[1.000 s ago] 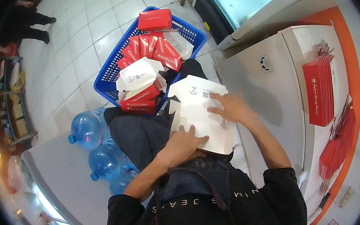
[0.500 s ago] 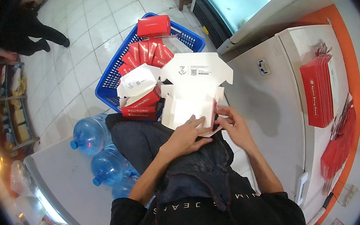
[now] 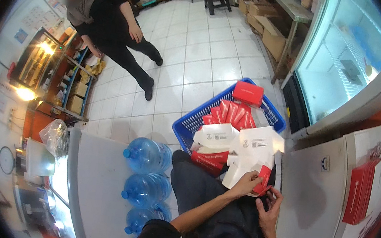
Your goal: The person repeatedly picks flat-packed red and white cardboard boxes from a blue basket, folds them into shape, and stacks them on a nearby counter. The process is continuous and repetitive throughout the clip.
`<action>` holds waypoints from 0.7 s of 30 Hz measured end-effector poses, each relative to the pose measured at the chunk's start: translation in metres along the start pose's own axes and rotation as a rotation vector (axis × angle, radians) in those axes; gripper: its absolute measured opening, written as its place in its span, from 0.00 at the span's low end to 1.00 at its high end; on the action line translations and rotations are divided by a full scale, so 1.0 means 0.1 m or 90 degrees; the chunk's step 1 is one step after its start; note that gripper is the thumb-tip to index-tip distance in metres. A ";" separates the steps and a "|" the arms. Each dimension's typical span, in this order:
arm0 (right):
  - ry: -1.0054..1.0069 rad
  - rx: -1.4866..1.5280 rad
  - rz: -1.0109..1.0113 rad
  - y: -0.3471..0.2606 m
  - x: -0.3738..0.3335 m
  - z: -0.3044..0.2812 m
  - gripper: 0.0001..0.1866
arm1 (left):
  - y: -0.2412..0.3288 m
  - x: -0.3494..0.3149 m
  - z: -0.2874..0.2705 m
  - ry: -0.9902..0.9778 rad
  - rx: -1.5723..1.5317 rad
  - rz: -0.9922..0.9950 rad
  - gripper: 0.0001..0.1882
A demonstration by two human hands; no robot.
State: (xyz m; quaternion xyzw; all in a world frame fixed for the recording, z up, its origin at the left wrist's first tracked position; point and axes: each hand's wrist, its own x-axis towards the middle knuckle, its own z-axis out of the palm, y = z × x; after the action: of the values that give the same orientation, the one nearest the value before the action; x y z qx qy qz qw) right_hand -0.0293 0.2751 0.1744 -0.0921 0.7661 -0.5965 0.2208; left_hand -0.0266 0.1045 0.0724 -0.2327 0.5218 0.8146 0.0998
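A partly folded carton box (image 3: 242,166), white inside and red outside, rests on my lap with its printed lid standing up at the far side. My left hand (image 3: 244,185) grips the box's red side panel near its right edge, fingers closed on it. At the near right corner, the fingers of my right hand (image 3: 269,210) are bent around the red flap and pinch it. Beyond my knees is a blue plastic basket (image 3: 183,130) with several folded red boxes (image 3: 229,113), one red box (image 3: 248,94) on top and an open white-lined box (image 3: 216,137).
Large blue water bottles (image 3: 150,155) lie to my left, beside a white chest (image 3: 102,179). A stack of flat red cartons (image 3: 360,192) sits on the white appliance (image 3: 311,199) at right. A glass-door fridge (image 3: 341,74) stands behind it. Another person (image 3: 112,24) stands at far left.
The view has swung left and up, bringing the other person fully in. The box's red side panel has turned up, and my left hand has moved from inside the box onto it.
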 end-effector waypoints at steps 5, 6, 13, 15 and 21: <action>-0.059 0.012 -0.038 0.04 0.36 0.04 0.26 | 0.20 0.15 0.04 0.105 -0.066 0.087 0.15; -0.061 -0.014 -0.063 0.02 0.41 0.07 0.26 | 0.24 0.12 0.04 0.130 -0.086 0.080 0.15; -0.142 -0.188 -0.211 -0.26 1.09 0.23 0.33 | 0.63 0.04 -0.14 0.185 -0.224 0.088 0.17; -0.182 -0.197 -0.241 -0.32 1.25 0.27 0.33 | 0.59 0.09 -0.24 0.198 -0.289 0.083 0.18; -0.201 -0.091 -0.197 -0.45 1.43 0.26 0.32 | 1.02 0.00 -0.17 0.203 -0.350 0.086 0.19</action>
State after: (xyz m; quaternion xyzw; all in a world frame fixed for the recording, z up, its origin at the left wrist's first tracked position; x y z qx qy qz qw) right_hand -0.1497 0.1821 0.1801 -0.3159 0.7394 -0.5455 0.2365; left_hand -0.0629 0.0451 0.1487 -0.3405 0.3055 0.8831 -0.1043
